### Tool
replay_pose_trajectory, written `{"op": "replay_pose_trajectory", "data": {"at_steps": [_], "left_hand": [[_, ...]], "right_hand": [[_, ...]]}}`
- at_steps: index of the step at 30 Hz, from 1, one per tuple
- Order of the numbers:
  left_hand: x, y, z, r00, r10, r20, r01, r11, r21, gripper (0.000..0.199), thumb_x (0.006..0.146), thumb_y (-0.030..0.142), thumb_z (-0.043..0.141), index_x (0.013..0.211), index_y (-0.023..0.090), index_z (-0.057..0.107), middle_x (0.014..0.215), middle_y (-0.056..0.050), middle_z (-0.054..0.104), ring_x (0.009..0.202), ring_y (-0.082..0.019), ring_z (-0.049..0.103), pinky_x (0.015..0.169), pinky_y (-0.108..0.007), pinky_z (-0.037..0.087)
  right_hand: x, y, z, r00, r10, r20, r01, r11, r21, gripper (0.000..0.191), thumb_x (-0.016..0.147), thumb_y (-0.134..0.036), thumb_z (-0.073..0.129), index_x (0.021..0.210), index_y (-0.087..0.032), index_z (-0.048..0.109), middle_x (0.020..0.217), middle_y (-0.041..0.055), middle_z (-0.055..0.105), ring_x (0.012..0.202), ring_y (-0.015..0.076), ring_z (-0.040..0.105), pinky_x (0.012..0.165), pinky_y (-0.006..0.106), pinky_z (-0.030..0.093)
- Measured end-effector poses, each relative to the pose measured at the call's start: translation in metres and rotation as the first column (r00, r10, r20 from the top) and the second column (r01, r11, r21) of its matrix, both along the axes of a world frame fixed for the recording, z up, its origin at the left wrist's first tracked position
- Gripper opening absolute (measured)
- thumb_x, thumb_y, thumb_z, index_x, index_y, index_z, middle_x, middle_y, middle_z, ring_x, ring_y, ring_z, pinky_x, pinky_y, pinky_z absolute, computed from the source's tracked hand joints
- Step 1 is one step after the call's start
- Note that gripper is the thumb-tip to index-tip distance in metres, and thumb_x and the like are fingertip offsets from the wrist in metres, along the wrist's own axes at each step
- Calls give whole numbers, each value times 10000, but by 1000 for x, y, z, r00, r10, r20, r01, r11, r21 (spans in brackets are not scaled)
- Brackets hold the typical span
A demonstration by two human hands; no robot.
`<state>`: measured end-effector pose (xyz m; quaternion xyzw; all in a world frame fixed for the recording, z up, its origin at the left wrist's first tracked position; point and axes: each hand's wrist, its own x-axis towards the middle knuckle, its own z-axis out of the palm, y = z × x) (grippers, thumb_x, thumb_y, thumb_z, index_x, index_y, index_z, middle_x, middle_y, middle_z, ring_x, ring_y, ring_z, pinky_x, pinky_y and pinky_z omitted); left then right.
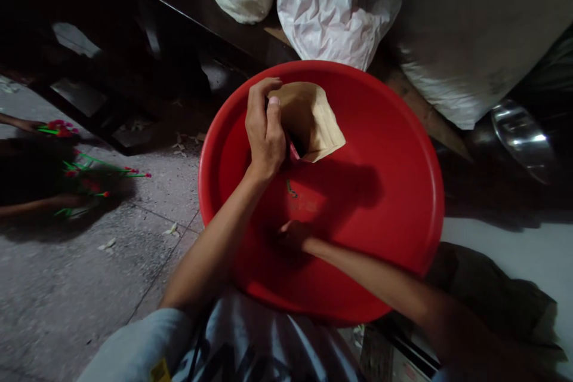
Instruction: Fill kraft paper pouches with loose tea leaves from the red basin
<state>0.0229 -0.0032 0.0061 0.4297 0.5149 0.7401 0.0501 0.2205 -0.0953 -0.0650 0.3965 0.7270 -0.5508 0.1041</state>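
Observation:
My left hand (pixel 267 131) is wrapped round the left side of an open brown paper packet (pixel 329 125), its thumb at the rim. The packet is tilted, with its mouth facing me and a pinkish edge low on its left; its inside is mostly dark. Both hands are within a large red plastic basin (pixel 398 191). Low in the basin, my right hand (pixel 298 236) reaches toward the left side with its fingers curled in shadow. What those fingers hold, if anything, is hidden. A small dark green mark or scrap (pixel 292 189) shows on the basin floor.
White sacks (pixel 335 12) stand behind the basin. At the left, another person's hands (pixel 67 200) are near red flowers with green stems (pixel 107 170) above the stone floor (pixel 147 262). A shiny metal bowl (pixel 521 131) lies at the right, and dark wooden furniture at the upper left.

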Motion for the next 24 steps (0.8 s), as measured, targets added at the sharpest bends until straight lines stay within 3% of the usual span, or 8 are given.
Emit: {"op": "replay_pose_trajectory", "data": {"at_steps": [2, 5, 8, 12, 15, 19, 21, 24], "left_hand": [[0, 0, -1, 1000, -7, 2, 7, 1000, 15, 467, 1096, 631, 350, 1173, 255, 616, 1212, -90, 690, 1193, -239, 649, 1090, -464, 528], [0, 2, -3, 1000, 1, 7, -1, 999, 36, 479, 1099, 628, 361, 1180, 242, 633, 1205, -89, 703, 1174, -228, 655, 1061, -448, 533], [0, 3, -4, 1000, -12, 13, 11, 999, 47, 479, 1094, 643, 372, 1180, 251, 633, 1196, -82, 704, 1169, -229, 657, 1055, -445, 529], [-1, 3, -6, 999, -39, 11, 39, 999, 34, 465, 1091, 647, 366, 1201, 270, 614, 1244, -77, 689, 1214, -249, 643, 1096, -466, 505], [-1, 2, -7, 1000, -25, 0, 25, 999, 32, 430, 1098, 617, 379, 1219, 276, 611, 1267, -75, 690, 1226, -246, 645, 1096, -454, 505], [3, 0, -4, 1000, -9, -9, 9, 999, 32, 433, 1109, 568, 388, 1233, 223, 619, 1265, -93, 693, 1217, -242, 653, 1087, -423, 508], [5, -2, -1, 1000, -13, 2, 13, 1000, 17, 416, 1110, 548, 387, 1221, 227, 627, 1272, -95, 692, 1221, -244, 652, 1092, -412, 506], [6, -5, 2, 999, -20, 27, 20, 1000, -14, 403, 1105, 534, 384, 1222, 246, 640, 1284, -94, 698, 1240, -256, 651, 1102, -420, 510]], "right_hand": [[0, 4, -11, 996, -86, 11, 87, 992, -90, 326, 1006, -433, 700, 1191, -166, 714, 1196, 66, 719, 1007, 217, 712, 845, 364, 623], [6, 13, -19, 971, -238, 21, 238, 952, -193, 410, 873, -523, 790, 897, -115, 750, 823, 40, 742, 715, 171, 700, 690, 322, 593], [15, 30, -4, 926, -377, 11, 366, 891, -269, 417, 620, -507, 888, 702, -124, 745, 639, 36, 705, 580, 149, 648, 630, 307, 559], [22, 58, 60, 883, -470, -16, 421, 805, -418, 363, 513, -343, 943, 764, -113, 815, 659, 58, 742, 580, 130, 652, 624, 274, 553], [20, 72, 128, 908, -416, -53, 367, 850, -379, 320, 574, -311, 951, 804, -120, 837, 675, 68, 759, 579, 126, 665, 616, 256, 550], [6, 87, 205, 917, -372, -144, 347, 922, -171, 263, 645, -302, 944, 839, -154, 846, 666, 53, 755, 581, 139, 682, 597, 252, 563], [-4, 98, 228, 898, -365, -246, 366, 930, -42, 228, 666, -283, 943, 844, -179, 846, 680, 42, 757, 596, 146, 691, 606, 261, 583], [-24, 119, 240, 848, -325, -418, 397, 913, 94, 168, 703, -228, 921, 850, -214, 842, 746, 26, 780, 655, 159, 717, 680, 299, 634]]}}
